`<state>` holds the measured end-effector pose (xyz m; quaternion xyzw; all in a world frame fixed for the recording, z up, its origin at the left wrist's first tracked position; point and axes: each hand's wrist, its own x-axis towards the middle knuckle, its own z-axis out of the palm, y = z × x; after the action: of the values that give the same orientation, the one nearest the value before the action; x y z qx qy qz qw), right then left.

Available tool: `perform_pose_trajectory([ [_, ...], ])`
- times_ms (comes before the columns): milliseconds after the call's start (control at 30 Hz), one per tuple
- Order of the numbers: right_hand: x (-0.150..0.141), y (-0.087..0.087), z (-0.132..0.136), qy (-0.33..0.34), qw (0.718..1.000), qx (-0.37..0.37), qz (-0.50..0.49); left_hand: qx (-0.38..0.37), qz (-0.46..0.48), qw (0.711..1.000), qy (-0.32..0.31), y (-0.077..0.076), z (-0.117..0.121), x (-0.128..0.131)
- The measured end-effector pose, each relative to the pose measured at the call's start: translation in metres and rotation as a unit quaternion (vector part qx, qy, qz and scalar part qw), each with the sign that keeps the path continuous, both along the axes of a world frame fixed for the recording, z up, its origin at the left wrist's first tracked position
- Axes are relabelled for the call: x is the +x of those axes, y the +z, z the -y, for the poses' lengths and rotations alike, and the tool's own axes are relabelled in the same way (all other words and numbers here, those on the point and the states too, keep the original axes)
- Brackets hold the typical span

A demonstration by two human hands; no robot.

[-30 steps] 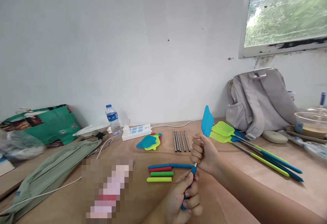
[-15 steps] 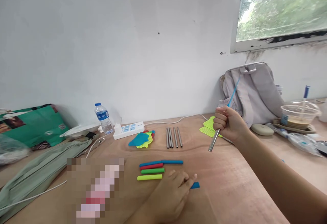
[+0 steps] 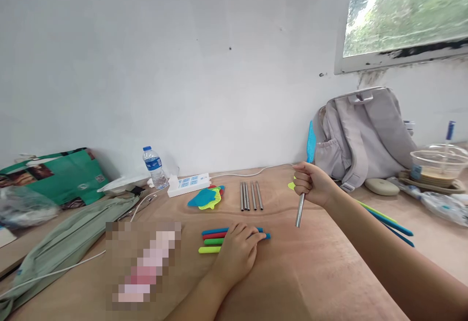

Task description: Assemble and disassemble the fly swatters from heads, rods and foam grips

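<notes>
Holds, in the right grip, clamped on its metal shaft: one blue flyswatter, head up above the fist, bare shaft end angled down below. Rests, with the left grip, fingers bent, over a row of colored handles; cannot tell whether clamped on the short blue handle poking out beside the fingertips. Includes, under and left of the left grip: long blue piece, red handle, green handle, yellow handle. Lists, beyond the left grip on the counter: five metal rods, side by side; farther left, overlapping swatter heads, power strip, water bottle. Adds, right of the right grip: gray backpack against the wall, blue and yellow-green swatter handles partly behind the forearm, lidded cup farther out.
</notes>
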<state>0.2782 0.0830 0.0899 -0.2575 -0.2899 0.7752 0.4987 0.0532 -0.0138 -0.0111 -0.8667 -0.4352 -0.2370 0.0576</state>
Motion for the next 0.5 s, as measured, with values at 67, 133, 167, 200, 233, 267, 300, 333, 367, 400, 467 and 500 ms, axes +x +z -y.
perform_pose_trajectory([
  [67,0.0,-0.003,-0.002,0.002,1.0,0.002,0.0,-0.003,0.007,1.0,0.0,0.001,0.0,0.0],
  [133,0.001,-0.006,-0.004,0.006,1.0,0.004,-0.001,-0.007,0.011,1.0,0.005,0.001,0.0,-0.001],
  [167,0.001,-0.007,-0.005,0.009,1.0,0.005,-0.001,-0.01,0.011,1.0,0.01,0.001,0.0,-0.002],
  [200,0.001,-0.008,-0.006,0.013,1.0,0.006,-0.002,-0.012,0.012,1.0,0.015,0.001,-0.001,-0.003],
  [233,0.001,-0.01,-0.007,0.018,1.0,0.007,-0.002,-0.013,0.012,1.0,0.021,0.001,-0.002,-0.003],
  [267,0.001,-0.012,-0.008,0.023,1.0,0.009,-0.002,-0.014,0.012,0.999,0.027,0.001,-0.002,-0.004],
  [300,0.001,-0.013,-0.008,0.029,1.0,0.009,-0.003,-0.014,0.012,0.999,0.032,0.002,-0.002,-0.004],
  [333,0.001,-0.015,-0.009,0.035,0.999,0.01,-0.004,-0.015,0.013,0.999,0.037,0.002,-0.003,-0.005],
  [367,0.001,-0.017,-0.01,0.042,0.999,0.011,-0.006,-0.016,0.014,0.999,0.041,0.003,-0.003,-0.005],
  [400,0.0,-0.019,-0.01,0.048,0.999,0.012,-0.007,-0.019,0.016,0.999,0.044,0.004,-0.003,-0.005],
  [467,-0.001,-0.023,-0.01,0.062,0.998,0.016,-0.01,-0.024,0.021,0.998,0.046,0.005,-0.002,-0.004],
  [500,-0.002,-0.025,-0.01,0.069,0.997,0.018,-0.011,-0.027,0.023,0.998,0.047,0.006,-0.002,-0.004],
])
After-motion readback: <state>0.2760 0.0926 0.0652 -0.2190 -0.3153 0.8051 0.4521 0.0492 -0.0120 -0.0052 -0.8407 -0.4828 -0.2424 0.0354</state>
